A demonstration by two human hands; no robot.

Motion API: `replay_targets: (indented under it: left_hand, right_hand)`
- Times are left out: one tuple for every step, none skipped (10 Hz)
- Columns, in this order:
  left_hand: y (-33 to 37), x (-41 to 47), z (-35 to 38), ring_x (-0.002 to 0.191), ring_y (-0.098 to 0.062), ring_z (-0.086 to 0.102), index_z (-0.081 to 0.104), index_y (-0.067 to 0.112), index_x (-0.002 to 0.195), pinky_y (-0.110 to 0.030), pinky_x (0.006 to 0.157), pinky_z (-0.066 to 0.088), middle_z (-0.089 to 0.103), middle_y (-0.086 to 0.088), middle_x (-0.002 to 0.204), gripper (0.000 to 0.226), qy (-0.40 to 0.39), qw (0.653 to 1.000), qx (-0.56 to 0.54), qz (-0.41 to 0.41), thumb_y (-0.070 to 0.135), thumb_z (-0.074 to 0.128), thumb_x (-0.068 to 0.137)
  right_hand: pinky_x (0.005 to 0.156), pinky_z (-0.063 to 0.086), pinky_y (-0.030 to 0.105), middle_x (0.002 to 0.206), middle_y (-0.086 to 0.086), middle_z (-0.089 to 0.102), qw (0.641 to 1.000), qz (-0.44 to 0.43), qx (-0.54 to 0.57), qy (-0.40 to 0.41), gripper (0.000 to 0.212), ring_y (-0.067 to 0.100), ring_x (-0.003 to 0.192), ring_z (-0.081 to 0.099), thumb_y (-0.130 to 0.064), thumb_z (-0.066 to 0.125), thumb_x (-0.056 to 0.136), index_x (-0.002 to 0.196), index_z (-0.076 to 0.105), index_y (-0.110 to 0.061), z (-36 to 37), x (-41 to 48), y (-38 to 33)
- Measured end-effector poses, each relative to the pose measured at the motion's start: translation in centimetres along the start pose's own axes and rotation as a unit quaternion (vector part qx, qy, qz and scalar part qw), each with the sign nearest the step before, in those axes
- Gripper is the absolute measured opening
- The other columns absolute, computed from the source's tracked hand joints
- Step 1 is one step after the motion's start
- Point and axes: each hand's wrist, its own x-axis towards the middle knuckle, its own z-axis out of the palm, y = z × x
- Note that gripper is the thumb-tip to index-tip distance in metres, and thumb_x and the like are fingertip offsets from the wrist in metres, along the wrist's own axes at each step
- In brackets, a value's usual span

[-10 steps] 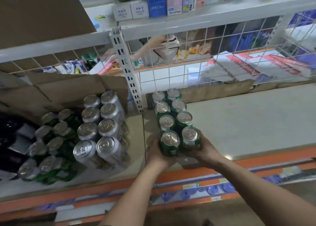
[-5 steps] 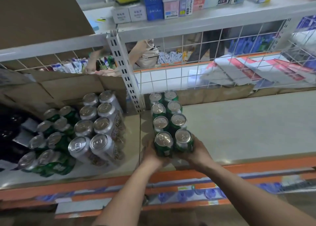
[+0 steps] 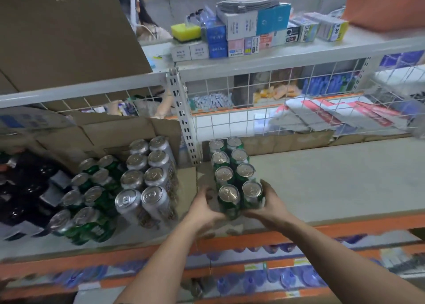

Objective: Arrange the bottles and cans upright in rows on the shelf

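Two rows of upright green cans (image 3: 232, 165) run front to back on the pale shelf board (image 3: 333, 177), just right of the white upright post. My left hand (image 3: 204, 208) cups the front left can (image 3: 228, 200) from the left side. My right hand (image 3: 270, 206) wraps the front right can (image 3: 251, 194) from the right. Both hands squeeze the front pair together near the shelf's orange front edge (image 3: 345, 226).
Left of the post (image 3: 184, 124) stand two rows of silver cans (image 3: 147, 177), more green cans (image 3: 89, 195) and dark bottles (image 3: 20, 188) before an open cardboard box (image 3: 92, 131). A wire grid (image 3: 276, 110) backs the shelf. Small boxes (image 3: 241, 34) fill the upper shelf. A person stands behind.
The camera has tilted up, showing more of the upper shelf. My hands stay on the front pair of green cans, which sit in the same place in the rows.
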Motion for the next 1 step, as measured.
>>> replay_targets:
  left_hand:
    - [1.88, -1.56, -2.11, 0.129, -0.016, 0.046, 0.034, 0.023, 0.146, -0.029, 0.103, 0.04, 0.046, 0.003, 0.138, 0.1, 0.008, 0.999, -0.011, 0.045, 0.023, 0.094, 0.066]
  right_hand:
    - [0.103, 0.04, 0.025, 0.152, 0.01, 0.044, 1.0, -0.01, 0.011, 0.02, 0.118, 0.019, 0.13, 0.049, -0.024, 0.098, 0.063, 0.156, 0.027, -0.012, -0.95, -1.38, -2.57]
